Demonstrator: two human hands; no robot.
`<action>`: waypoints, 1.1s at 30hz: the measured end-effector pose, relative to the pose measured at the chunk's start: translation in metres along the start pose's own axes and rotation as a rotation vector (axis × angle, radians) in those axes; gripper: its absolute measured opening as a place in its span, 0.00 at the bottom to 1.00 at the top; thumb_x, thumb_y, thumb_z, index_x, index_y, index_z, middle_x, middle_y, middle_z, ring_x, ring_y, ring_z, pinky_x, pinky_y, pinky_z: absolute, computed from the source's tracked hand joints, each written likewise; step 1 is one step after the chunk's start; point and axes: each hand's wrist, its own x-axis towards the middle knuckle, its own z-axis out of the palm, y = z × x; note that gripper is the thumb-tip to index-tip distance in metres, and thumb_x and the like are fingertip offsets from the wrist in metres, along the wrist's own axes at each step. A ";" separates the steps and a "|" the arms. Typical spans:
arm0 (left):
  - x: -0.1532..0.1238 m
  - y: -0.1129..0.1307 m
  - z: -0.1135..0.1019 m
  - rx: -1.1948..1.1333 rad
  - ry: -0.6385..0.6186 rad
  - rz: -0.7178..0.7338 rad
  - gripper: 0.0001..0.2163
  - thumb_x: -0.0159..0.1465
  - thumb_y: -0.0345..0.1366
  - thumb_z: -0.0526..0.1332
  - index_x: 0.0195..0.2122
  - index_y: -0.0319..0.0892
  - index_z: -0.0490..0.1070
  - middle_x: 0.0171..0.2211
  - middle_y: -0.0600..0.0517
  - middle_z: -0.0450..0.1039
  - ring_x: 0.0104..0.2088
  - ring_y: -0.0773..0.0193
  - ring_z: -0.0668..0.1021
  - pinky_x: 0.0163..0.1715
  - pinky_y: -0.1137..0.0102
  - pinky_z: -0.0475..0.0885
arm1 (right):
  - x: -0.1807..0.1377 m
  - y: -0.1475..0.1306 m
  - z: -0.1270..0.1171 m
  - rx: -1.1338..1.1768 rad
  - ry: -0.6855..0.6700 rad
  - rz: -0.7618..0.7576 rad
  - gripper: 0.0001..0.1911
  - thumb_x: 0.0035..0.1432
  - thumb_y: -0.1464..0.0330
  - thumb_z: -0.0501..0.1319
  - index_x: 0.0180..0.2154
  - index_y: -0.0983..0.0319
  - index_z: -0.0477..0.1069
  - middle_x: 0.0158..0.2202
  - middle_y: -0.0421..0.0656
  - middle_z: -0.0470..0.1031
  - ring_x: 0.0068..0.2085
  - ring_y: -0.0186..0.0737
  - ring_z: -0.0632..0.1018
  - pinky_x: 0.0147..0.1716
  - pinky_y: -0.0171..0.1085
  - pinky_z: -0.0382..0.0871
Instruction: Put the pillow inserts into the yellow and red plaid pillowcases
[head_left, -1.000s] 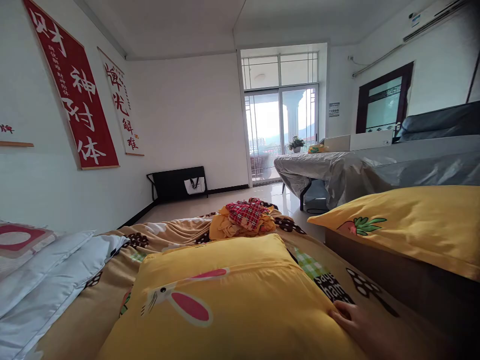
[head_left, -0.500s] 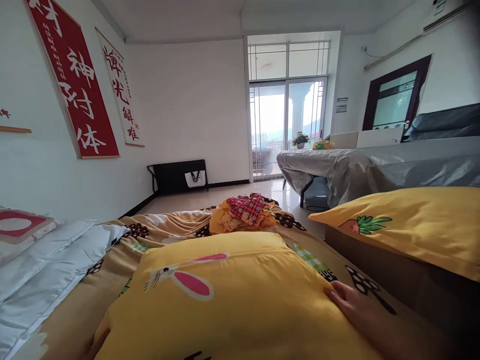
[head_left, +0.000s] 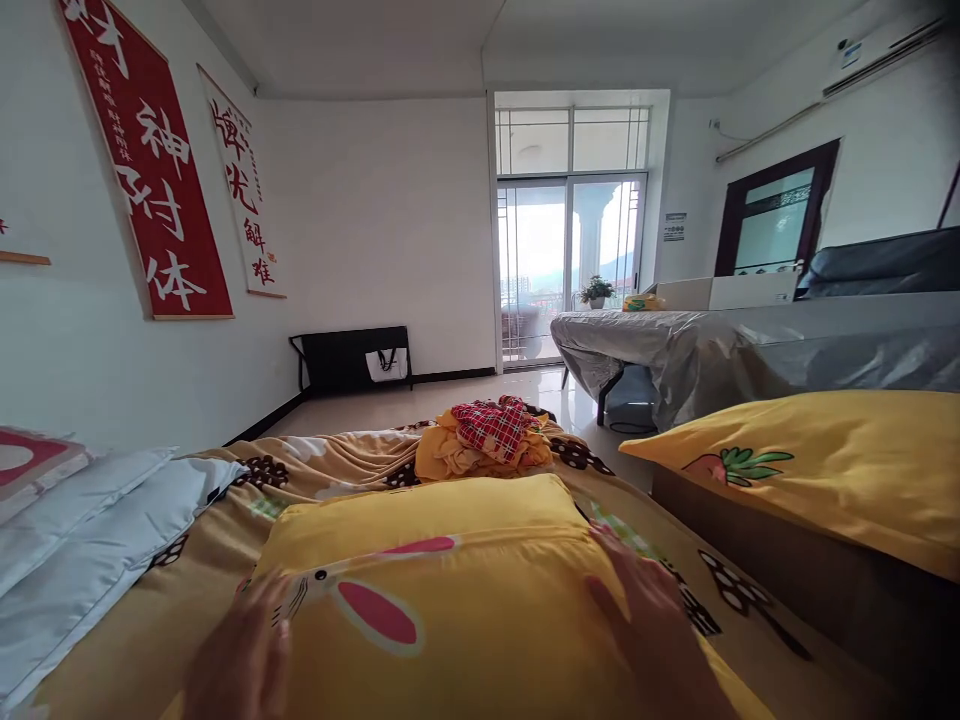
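1. The open left hand (head_left: pixel 244 650) is lying flat on the left edge of the yellow pillow (head_left: pixel 457 560), slightly blurred.
2. The right hand (head_left: pixel 651 625) is pressing open-palmed on its right edge.
3. The yellow pillow is sitting between both hands, on the blanket (head_left: pixel 217 540).
4. A clothes pile (head_left: pixel 487 440) is lying just beyond it.

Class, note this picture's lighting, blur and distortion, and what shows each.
Head view: daylight overexposes the glass door; head view: the left hand and right hand are blurred on the sharper pillow; head view: the wide lens tilts the red banner.
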 end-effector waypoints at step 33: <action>-0.029 -0.045 -0.009 -0.115 -0.262 -0.279 0.31 0.67 0.51 0.40 0.68 0.40 0.45 0.66 0.45 0.53 0.65 0.49 0.60 0.63 0.52 0.56 | -0.011 0.030 0.032 -0.166 0.098 0.110 0.32 0.67 0.59 0.37 0.59 0.73 0.63 0.62 0.58 0.63 0.64 0.50 0.62 0.61 0.52 0.51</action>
